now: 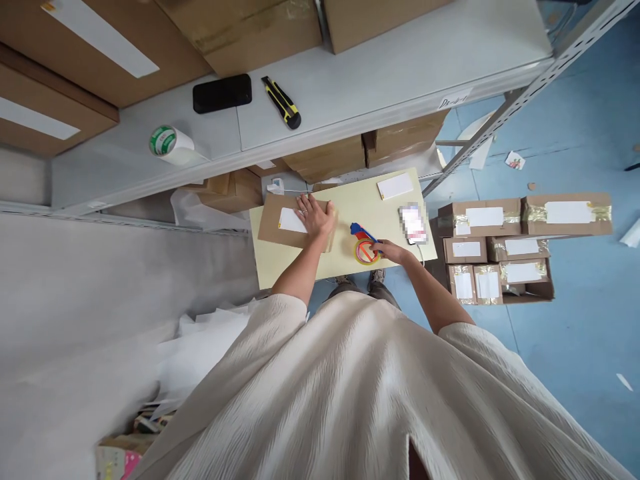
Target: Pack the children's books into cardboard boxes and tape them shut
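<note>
My left hand (316, 217) lies flat with fingers spread on a cardboard box (270, 217), which bears a white label (291, 220) partly under the fingers. The box rests on the left part of a pale yellow table (350, 200). Clear tape shows along the box's right end. In my right hand (393, 251) is a tape dispenser (367, 249) with a blue and red body and a yellowish roll, held just right of the box. A white label pad (395, 186) and a phone with a lit, blurred screen (413, 223) lie on the table's right part.
Above the table runs a grey shelf (350, 87) carrying large boxes, a black phone (223, 93), a yellow and black utility knife (281, 102) and a tape roll (171, 143). Labelled cartons (485, 217) are stacked at right on the blue floor. White sheets (210, 347) lie at lower left.
</note>
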Demonstrator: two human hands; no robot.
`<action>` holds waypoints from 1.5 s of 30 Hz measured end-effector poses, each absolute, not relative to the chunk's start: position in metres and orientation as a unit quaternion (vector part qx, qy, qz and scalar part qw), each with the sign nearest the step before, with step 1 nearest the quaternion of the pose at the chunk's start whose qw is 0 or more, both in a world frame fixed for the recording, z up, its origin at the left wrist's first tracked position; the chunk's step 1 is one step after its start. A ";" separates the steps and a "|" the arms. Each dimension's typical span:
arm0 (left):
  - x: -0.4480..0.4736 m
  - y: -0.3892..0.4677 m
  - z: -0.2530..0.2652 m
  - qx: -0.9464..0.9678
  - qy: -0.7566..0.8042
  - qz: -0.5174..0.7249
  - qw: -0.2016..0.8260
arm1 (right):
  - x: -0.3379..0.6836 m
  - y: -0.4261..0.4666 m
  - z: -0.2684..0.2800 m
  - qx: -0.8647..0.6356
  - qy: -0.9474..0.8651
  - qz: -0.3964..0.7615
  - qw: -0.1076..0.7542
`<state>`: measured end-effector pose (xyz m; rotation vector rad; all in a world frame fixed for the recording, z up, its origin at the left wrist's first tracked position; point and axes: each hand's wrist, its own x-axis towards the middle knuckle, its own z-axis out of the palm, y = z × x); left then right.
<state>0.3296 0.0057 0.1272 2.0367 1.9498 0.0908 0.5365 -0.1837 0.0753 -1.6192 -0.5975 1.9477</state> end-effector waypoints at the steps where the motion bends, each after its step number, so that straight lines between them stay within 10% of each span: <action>1: 0.330 0.008 0.127 0.704 0.692 0.030 0.156 | 0.538 -0.184 0.077 -0.604 -0.227 0.718 0.261; 21: 0.328 0.004 0.128 0.711 0.690 0.004 0.135 | 0.505 -0.104 0.060 -0.563 -0.394 0.724 0.068; 45: 0.323 0.006 0.143 0.680 0.695 0.062 0.224 | 0.586 -0.116 0.120 -0.660 -0.408 0.609 0.165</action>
